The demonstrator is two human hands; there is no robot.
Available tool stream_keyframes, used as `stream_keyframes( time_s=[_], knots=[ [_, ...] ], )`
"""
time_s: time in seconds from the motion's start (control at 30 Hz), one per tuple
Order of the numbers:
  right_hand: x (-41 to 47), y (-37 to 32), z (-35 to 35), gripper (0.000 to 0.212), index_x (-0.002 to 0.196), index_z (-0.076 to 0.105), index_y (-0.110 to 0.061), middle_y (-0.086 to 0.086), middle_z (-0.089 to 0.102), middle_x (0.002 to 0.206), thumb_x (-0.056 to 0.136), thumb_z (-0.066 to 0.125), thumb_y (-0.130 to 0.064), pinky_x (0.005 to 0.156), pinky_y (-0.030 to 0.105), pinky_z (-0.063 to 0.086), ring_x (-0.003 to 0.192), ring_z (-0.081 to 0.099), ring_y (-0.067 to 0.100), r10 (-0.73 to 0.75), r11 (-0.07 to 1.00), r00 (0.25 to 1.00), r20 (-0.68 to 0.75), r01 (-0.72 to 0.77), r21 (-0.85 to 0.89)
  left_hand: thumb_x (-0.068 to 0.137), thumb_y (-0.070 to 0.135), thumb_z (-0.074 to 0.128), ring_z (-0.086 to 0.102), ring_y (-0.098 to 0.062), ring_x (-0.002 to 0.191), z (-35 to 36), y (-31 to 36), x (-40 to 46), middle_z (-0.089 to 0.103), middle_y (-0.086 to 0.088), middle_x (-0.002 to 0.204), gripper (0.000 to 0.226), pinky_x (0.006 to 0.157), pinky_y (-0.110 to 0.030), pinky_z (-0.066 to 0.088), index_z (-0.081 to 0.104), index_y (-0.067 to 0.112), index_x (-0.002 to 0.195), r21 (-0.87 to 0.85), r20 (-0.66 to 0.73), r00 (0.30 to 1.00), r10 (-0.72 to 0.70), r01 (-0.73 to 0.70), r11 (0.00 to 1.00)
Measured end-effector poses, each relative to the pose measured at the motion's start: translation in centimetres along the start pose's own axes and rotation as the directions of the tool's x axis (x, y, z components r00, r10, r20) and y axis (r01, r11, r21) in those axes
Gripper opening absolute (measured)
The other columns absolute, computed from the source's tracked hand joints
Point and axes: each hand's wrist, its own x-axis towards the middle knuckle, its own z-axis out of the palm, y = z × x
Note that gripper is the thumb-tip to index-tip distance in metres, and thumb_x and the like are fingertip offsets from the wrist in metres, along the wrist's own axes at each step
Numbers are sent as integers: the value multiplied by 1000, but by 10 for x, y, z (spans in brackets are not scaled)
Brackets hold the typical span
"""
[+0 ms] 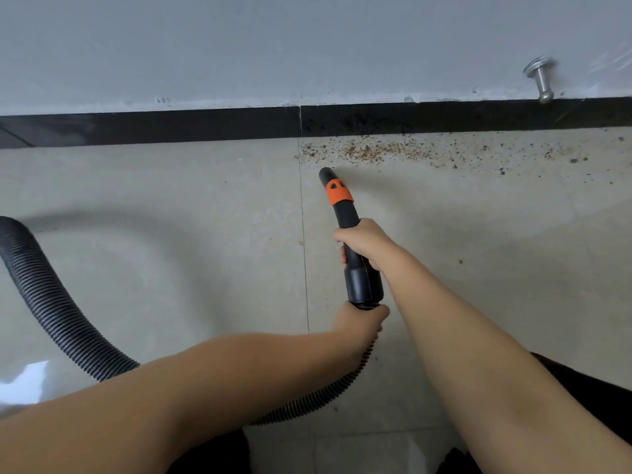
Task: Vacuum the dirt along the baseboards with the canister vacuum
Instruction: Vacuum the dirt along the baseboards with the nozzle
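Hands grip nozzle (345, 213) and hose (51, 302); left forearm hides part of hose; canister unseen.

Pale grey wall (273, 46), metal doorstop (542, 78) (sticking out, right side), beige tiled floor (171, 200) with thin grout lines, soft daylight.

Bare forearms, dark clothing (581, 381) below

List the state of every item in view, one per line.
Black vacuum nozzle with orange collar: held, tip just short of the dirt.
Ribbed black hose: curved across floor.
Brown dirt: unvacuumed along black baseboard.
Right hand: grips nozzle.
Left hand: grips hose end.
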Motion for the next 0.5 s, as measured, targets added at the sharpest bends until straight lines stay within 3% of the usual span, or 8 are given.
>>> stream_keyframes(
  time_s=[0.23, 0.4, 0.5],
  knots=[
    [-9, -3, -5, 13, 90, 50, -12, 6, 58, 66, 89, 61, -18, 52, 26, 51, 48, 57, 16, 31, 968, 990, 141, -65, 242, 81, 15, 59, 51, -14, 58, -21, 8, -6, 54, -2, 68, 11, 56, -23, 44, 49, 20, 81, 80, 23, 999, 28, -30, 996],
    [-15, 21, -33, 12, 91, 48, -11, 6, 55, 64, 89, 60, -14, 53, 28, 50, 46, 53, 18, 78, 917, 997, -28, -61, 394, 83, 15, 60, 50, -12, 57, -3, 10, -8, 53, -2, 70, 15, 58, -23, 45, 47, 22, 81, 164, 152, 988, 27, -52, 985],
    [-15, 26, -51, 11, 90, 48, -11, 7, 55, 66, 89, 59, -14, 55, 30, 49, 50, 53, 20, 114, 923, 989, -90, -72, 379, 82, 15, 60, 48, -12, 56, 14, 13, -7, 52, -2, 69, 14, 55, -22, 43, 47, 21, 80, 174, 183, 983, 8, -41, 984]
  ],
)
